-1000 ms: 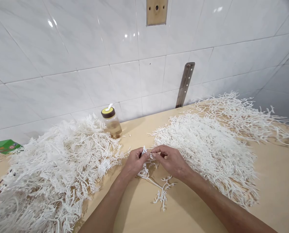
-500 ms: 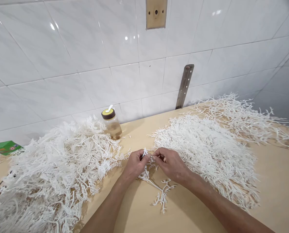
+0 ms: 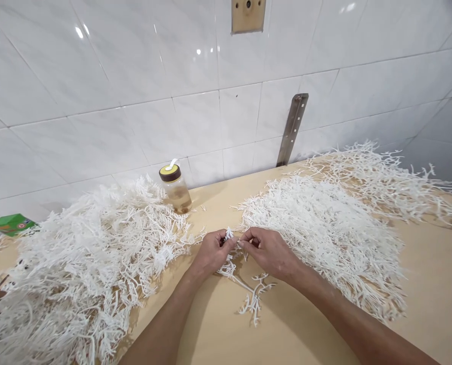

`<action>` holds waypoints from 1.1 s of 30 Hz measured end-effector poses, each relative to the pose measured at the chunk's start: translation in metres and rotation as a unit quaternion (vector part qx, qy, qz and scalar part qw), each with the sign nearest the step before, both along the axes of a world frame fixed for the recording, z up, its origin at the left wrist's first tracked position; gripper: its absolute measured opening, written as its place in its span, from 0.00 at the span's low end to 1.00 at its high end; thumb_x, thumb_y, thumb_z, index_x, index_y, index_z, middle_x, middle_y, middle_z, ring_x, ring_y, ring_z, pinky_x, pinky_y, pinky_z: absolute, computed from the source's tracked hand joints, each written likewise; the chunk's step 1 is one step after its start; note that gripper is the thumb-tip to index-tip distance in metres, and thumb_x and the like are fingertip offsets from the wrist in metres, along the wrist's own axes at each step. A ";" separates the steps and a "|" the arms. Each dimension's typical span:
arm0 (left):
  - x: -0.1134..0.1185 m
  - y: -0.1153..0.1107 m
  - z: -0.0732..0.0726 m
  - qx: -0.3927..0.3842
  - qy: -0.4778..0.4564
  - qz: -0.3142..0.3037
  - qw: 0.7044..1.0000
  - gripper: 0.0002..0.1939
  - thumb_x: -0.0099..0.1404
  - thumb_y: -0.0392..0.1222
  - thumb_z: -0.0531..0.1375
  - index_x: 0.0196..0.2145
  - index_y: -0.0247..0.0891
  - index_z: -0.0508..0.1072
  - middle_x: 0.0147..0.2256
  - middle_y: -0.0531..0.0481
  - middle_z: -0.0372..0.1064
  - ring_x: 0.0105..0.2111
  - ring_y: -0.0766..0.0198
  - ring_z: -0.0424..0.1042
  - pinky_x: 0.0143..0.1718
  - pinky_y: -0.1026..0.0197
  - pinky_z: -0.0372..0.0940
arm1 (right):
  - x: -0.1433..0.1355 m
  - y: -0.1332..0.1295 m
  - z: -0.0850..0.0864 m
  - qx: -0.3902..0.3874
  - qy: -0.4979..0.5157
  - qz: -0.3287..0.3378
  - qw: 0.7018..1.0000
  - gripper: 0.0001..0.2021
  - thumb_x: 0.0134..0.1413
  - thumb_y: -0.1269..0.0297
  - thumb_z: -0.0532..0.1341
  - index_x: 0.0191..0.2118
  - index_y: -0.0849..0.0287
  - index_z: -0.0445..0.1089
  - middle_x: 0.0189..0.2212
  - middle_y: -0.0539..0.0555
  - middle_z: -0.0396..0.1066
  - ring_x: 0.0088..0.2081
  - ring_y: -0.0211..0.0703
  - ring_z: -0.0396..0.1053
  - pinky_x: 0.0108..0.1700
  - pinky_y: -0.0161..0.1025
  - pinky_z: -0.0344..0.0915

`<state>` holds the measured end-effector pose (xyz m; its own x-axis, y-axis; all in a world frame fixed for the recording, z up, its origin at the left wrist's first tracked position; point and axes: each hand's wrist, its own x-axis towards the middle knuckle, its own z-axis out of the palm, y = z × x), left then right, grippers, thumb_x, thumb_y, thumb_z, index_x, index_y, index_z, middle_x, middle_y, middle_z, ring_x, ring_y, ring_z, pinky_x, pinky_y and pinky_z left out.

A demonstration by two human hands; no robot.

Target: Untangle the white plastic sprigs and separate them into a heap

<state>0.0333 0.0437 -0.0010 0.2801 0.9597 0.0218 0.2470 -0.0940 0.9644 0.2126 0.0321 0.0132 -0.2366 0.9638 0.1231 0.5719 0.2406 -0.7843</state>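
Observation:
Both of my hands meet over the middle of the table (image 3: 218, 334). My left hand (image 3: 213, 251) is closed on a white branched plastic sprig (image 3: 229, 233), whose tip pokes up above the thumb. Close beside it, my right hand (image 3: 266, 248) pinches with thumb and forefinger at the sprig's side; the exact spot is too small to make out. Beneath the hands, a white branching stem (image 3: 254, 301) reaches down toward me over the tabletop. Whether it joins the held sprig is hidden by the fingers.
A tangled heap of white sprigs (image 3: 97, 253) covers the left side. To the right lies a flatter pile (image 3: 325, 228), with looser branches (image 3: 393, 177) behind. A lidded bottle (image 3: 177, 190) stands by the left heap, a green packet (image 3: 12, 224) far left. A metal bracket (image 3: 292, 129) leans at the tiled wall.
The view has tipped slightly, so the scene sits a little higher. My hands stay together at the sprig, the right one a touch farther from the left.

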 end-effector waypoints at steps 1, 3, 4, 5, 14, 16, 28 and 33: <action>0.000 0.000 0.000 0.001 0.004 0.001 1.000 0.21 0.60 0.56 0.60 0.23 0.35 0.64 0.21 0.56 0.54 0.23 0.69 0.53 0.26 0.65 0.50 | 0.000 0.000 0.000 0.000 -0.004 0.004 1.000 0.09 0.55 0.62 0.58 0.30 0.58 0.72 0.25 0.50 0.72 0.26 0.39 0.66 0.29 0.35 0.59; 0.000 -0.001 0.001 0.003 0.014 0.002 1.000 0.20 0.60 0.55 0.59 0.23 0.36 0.63 0.21 0.57 0.53 0.23 0.69 0.53 0.26 0.65 0.50 | 0.001 0.000 0.001 -0.010 -0.006 0.013 1.000 0.08 0.54 0.62 0.58 0.30 0.58 0.72 0.25 0.50 0.72 0.27 0.39 0.66 0.29 0.35 0.58; 0.000 -0.001 0.001 0.004 0.017 0.002 1.000 0.20 0.60 0.55 0.59 0.23 0.36 0.63 0.21 0.57 0.53 0.23 0.69 0.53 0.26 0.65 0.50 | 0.002 0.000 0.002 -0.021 -0.003 0.018 1.000 0.09 0.54 0.61 0.58 0.30 0.58 0.72 0.25 0.50 0.72 0.27 0.39 0.65 0.29 0.35 0.58; 0.000 -0.001 0.002 0.004 0.020 0.001 1.000 0.20 0.60 0.54 0.59 0.23 0.36 0.63 0.21 0.57 0.53 0.23 0.69 0.53 0.26 0.65 0.50 | 0.002 0.001 0.003 -0.037 0.002 0.024 0.999 0.09 0.54 0.61 0.58 0.30 0.59 0.72 0.25 0.50 0.72 0.26 0.39 0.65 0.29 0.35 0.58; 0.002 -0.001 0.000 0.021 0.035 -0.002 0.999 0.19 0.61 0.51 0.58 0.21 0.38 0.57 0.21 0.58 0.48 0.23 0.70 0.49 0.25 0.65 0.47 | 0.005 0.006 -0.013 -0.123 0.092 0.034 0.988 0.10 0.54 0.58 0.60 0.29 0.60 0.70 0.21 0.47 0.64 0.22 0.34 0.57 0.24 0.33 0.52; 0.002 0.000 -0.001 0.012 0.017 0.002 1.000 0.19 0.61 0.52 0.59 0.22 0.37 0.59 0.21 0.57 0.50 0.24 0.70 0.51 0.25 0.65 0.48 | 0.002 0.006 -0.016 -0.106 0.107 0.033 0.988 0.10 0.55 0.58 0.60 0.30 0.59 0.69 0.22 0.47 0.65 0.24 0.34 0.58 0.26 0.33 0.54; -0.002 0.002 -0.006 -0.034 -0.067 0.011 0.997 0.21 0.57 0.57 0.63 0.25 0.34 0.69 0.22 0.55 0.57 0.24 0.69 0.56 0.27 0.65 0.53 | -0.007 -0.005 -0.002 0.135 0.071 0.105 0.983 0.08 0.61 0.70 0.53 0.30 0.57 0.63 0.32 0.52 0.65 0.28 0.37 0.59 0.30 0.36 0.57; -0.002 0.003 -0.004 -0.018 -0.066 0.044 0.997 0.22 0.56 0.58 0.64 0.24 0.34 0.67 0.21 0.56 0.56 0.23 0.70 0.55 0.25 0.66 0.52 | -0.006 -0.004 -0.005 0.112 0.065 0.090 0.987 0.08 0.61 0.67 0.54 0.30 0.57 0.63 0.34 0.54 0.68 0.30 0.38 0.62 0.31 0.37 0.59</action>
